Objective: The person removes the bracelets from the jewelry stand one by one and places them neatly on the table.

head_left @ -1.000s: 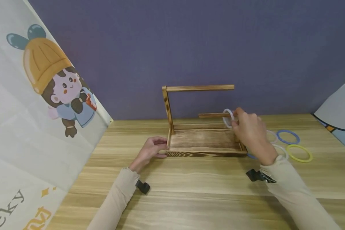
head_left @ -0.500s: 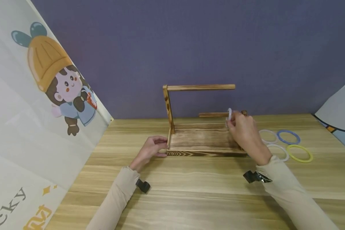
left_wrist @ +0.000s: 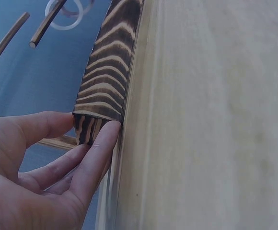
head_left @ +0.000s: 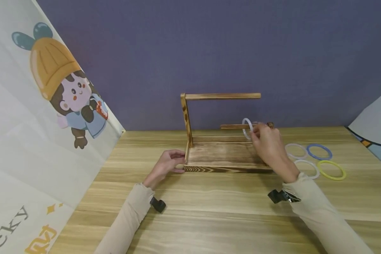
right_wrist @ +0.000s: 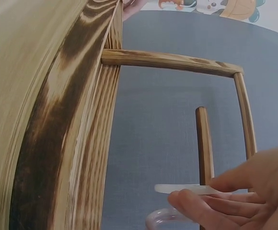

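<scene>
A wooden rack (head_left: 227, 169) with a shallow tray base carries a long upper rod and a shorter lower rod (head_left: 230, 126). My left hand (head_left: 167, 164) grips the base's left front corner, thumb on one side and fingers on the other, as the left wrist view shows. With thumb and fingertips, my right hand (head_left: 270, 144) pinches a white ring (head_left: 247, 128), which encircles the lower rod. A second, pale translucent ring (right_wrist: 163, 218) shows beside the pinched one in the right wrist view. The rack's right post is mostly hidden behind my right hand.
Right of the rack, a blue ring (head_left: 319, 151), a yellow ring (head_left: 331, 170), a pinkish ring (head_left: 296, 151) and a white ring (head_left: 314, 172) lie on the wood-grain table (head_left: 209, 208). A dark blue panel (head_left: 222, 53) stands behind; a printed white sheet (head_left: 16, 141) borders the left.
My right hand has shifted slightly left with the white ring, which has moved along the lower rod and turned from edge-on to more face-on. The left hand stays on the rack.
</scene>
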Available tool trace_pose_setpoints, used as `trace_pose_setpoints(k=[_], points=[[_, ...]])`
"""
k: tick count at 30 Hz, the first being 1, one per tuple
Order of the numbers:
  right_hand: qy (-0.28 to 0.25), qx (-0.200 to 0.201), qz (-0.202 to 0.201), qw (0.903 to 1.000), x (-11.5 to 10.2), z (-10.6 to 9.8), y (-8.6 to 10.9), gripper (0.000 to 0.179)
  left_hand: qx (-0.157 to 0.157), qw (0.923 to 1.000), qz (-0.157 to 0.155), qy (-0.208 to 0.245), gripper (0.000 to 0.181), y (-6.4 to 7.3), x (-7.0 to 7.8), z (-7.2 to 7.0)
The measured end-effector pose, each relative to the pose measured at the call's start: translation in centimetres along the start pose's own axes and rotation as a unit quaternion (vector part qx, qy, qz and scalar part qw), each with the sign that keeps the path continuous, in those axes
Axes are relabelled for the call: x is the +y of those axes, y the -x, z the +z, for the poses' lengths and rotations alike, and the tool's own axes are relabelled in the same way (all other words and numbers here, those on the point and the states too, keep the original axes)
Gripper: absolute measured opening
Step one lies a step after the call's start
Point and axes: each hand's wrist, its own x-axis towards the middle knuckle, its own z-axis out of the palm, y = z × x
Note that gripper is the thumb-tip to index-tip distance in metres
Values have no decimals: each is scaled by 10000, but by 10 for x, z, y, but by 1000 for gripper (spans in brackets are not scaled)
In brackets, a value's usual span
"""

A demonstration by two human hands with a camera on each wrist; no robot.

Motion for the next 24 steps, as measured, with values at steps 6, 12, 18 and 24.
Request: trace_pose_setpoints(k=[6,12,18,24], points=[[-92,254,-121,9996,-5,6,0,13,14,10000,28,-58,35,1,1,-2],[-248,525,-507,9970,-7,13,-2,10,-26,9999,63,-91,37,0,1,-4],[-347,544,-714,9954,-11,21,-2,10,20,10000,30,-54,36,0,-1,-3],[-370,351,-523,9973,-20,23,1,15,15,10000,39,-62,36,0,0,1]])
